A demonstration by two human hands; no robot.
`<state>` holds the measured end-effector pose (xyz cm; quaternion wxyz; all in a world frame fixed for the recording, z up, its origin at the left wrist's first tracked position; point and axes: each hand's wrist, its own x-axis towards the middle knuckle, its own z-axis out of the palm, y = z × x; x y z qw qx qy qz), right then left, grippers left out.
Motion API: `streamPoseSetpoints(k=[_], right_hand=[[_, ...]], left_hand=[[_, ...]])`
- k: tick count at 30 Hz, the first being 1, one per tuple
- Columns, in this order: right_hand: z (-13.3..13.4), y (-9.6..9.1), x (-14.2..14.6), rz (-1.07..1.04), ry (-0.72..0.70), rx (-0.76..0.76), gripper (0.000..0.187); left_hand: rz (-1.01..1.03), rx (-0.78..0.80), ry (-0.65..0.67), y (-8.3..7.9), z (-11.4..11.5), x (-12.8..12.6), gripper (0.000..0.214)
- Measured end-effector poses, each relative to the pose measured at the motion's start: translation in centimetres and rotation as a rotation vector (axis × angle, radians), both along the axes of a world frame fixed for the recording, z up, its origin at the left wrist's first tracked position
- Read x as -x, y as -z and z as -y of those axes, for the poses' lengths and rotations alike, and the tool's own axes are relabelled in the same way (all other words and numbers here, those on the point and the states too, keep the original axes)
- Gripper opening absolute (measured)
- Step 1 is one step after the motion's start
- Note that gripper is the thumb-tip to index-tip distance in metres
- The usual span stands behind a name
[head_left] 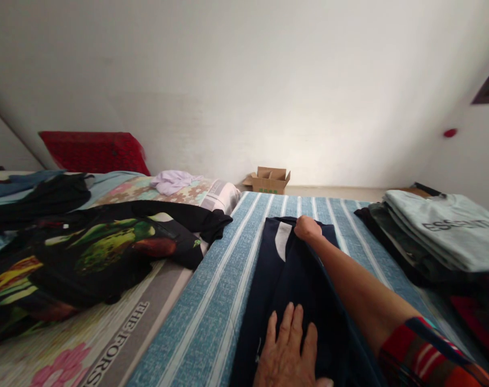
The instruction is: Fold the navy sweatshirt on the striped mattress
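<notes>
A navy garment with a white patch (292, 274) lies folded lengthwise on a blue-and-white striped cloth (212, 285). At its far end, my right hand (307, 228) pinches the top edge of the navy fabric, with my forearm stretched across it from the lower right. My left hand (286, 349) rests flat on the near part of the garment, palm down and fingers slightly apart. Its lower part runs out of the picture at the bottom edge.
A stack of folded shirts (441, 236) sits to the right of the striped cloth. On the left, a dark printed garment (94, 252) lies on a floral mattress (107, 333). Beyond are a red pillow (94, 153) and an open cardboard box (267, 180).
</notes>
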<state>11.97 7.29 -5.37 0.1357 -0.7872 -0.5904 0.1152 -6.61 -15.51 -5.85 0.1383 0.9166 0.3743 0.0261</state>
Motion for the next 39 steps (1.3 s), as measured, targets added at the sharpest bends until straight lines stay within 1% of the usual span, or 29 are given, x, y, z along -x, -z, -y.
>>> streamPoseSetpoints(k=[4,6,8,10,12,14,17,19,22,26,30,32,35,39], right_hand=[[0.8,0.0,0.2,0.043,-0.008,-0.031,0.022],[1.6,-0.5,0.4,0.069,-0.017,-0.064,0.025],[3.0,-1.3,0.8,0.100,-0.043,-0.104,0.030],[5.1,-1.6,1.5,0.130,-0.115,-0.144,0.032],[7.5,-1.5,2.5,0.149,-0.245,-0.181,0.025],[9.7,-0.8,3.4,0.158,-0.366,-0.215,0.020],[11.3,0.4,3.9,0.152,-0.445,-0.249,0.021],[11.5,0.8,3.8,0.141,-0.450,-0.271,0.023],[11.6,0.7,3.6,0.130,-0.432,-0.304,0.023],[12.1,0.6,3.5,0.114,-0.461,-0.377,0.025],[12.2,0.7,3.1,0.055,-0.508,-0.307,0.034],[12.4,0.5,2.9,0.041,-0.520,-0.303,0.037],[13.7,-0.3,2.8,0.015,-0.529,-0.362,0.035],[17.2,-1.3,2.1,-0.043,-0.499,-0.431,0.031]], left_hand=[[0.008,-0.028,0.010,0.7,0.0,0.2,0.069],[0.007,-0.044,0.013,1.2,0.0,0.3,0.069],[0.007,-0.064,0.016,1.6,-0.1,0.3,0.069],[0.004,-0.083,0.015,1.8,-0.2,0.3,0.068],[-0.010,-0.087,0.012,1.8,-0.3,0.3,0.069],[-0.028,-0.077,0.011,1.7,-0.4,0.3,0.069],[-0.045,-0.060,0.012,1.5,-0.4,0.3,0.068],[-0.044,-0.063,0.011,1.4,-0.4,0.4,0.067],[-0.030,-0.079,0.011,1.5,-0.5,0.5,0.065],[-0.040,-0.012,-0.007,1.3,-0.3,0.3,0.071],[-0.048,0.060,-0.051,0.6,0.0,-0.1,0.073],[-0.047,0.076,-0.065,0.3,0.2,-0.2,0.074],[-0.044,0.068,-0.074,0.1,0.4,-0.3,0.074],[-0.031,0.006,-0.065,-0.1,0.8,-0.3,0.068]])
